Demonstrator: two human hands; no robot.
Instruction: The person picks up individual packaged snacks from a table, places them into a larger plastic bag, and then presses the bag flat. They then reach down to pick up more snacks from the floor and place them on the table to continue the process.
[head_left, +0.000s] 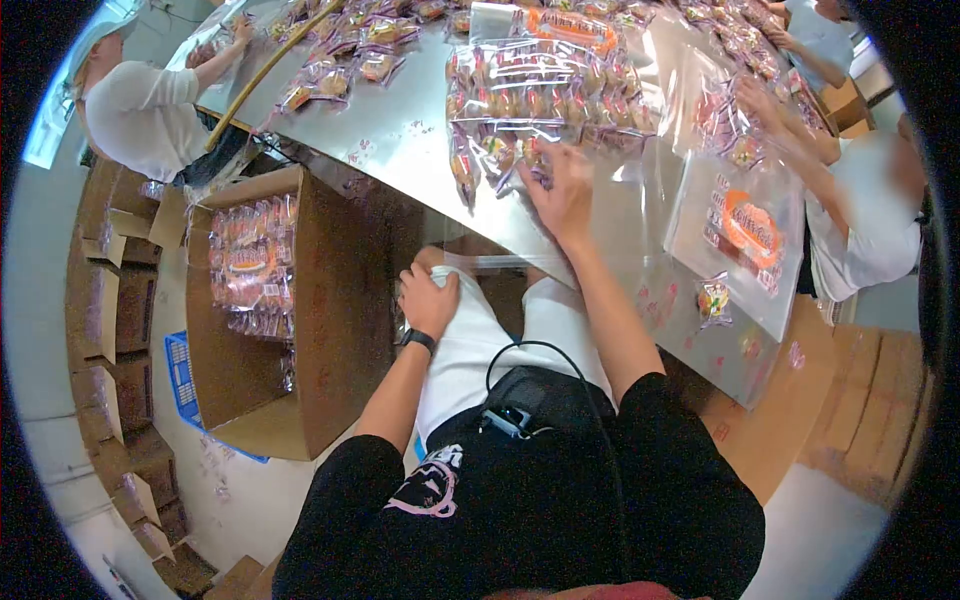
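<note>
My right hand is at the near edge of a large clear plastic bag on the metal table. Its bent fingers close on a small wrapped snack packet, slightly blurred. Rows of similar packets lie inside the bag, under its orange printed label. Another packet sits at the left end of the nearest row. My left hand lies on my thigh with its fingers spread, close below the bag's loose open end.
Left of me stands an open cardboard box holding a filled bag, with a blue crate behind. Flat printed bags and a single packet lie at right. Co-workers work around the table.
</note>
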